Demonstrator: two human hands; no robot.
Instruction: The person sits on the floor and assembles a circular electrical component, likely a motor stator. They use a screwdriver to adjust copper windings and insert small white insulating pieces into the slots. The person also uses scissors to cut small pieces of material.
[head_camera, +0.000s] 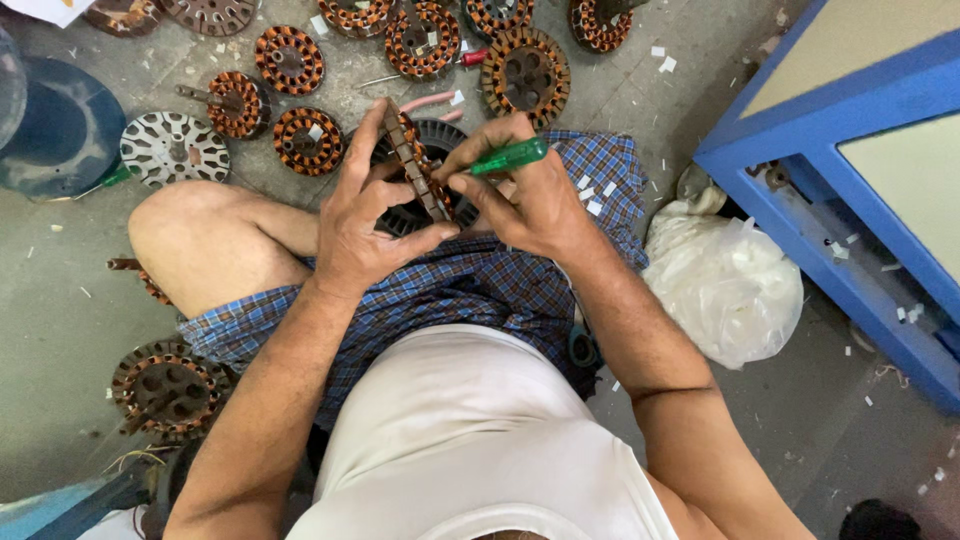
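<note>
Left grip (368, 215) is closed round a wound stator (418, 165), held edge-up over the lap: thumb on the near side, fingers curled over the top and far rim. Right grip (528, 195) is closed on a green-handled screwdriver (510, 156), handle sticking out past the knuckles toward upper right; the tip end is hidden behind the fingers, close to the stator's copper windings. Both hands touch the stator, which sits w/ its rim toward the camera, so only the slotted edge and some copper coil show. Behind it, partly covered, is a dark round finned part (437, 140); can't tell if the two touch.

Person sits on the floor (60, 300) in blue checked shorts (480, 290) and a white vest (470, 430), left knee (195, 230) raised.

Around on the floor: several more copper-wound stators (289, 60) in a loose cluster beyond the hands, a bare silver lamination disc (174, 148) left of them, another wound stator (165, 385) near the left elbow. Small white paper scraps (594, 195) lie on the shorts and floor. White plastic bag (725, 285) sits to the right, just beside a blue cabinet frame (850, 210). Dark blue round thing (55, 135) at far left, kind unclear.
</note>
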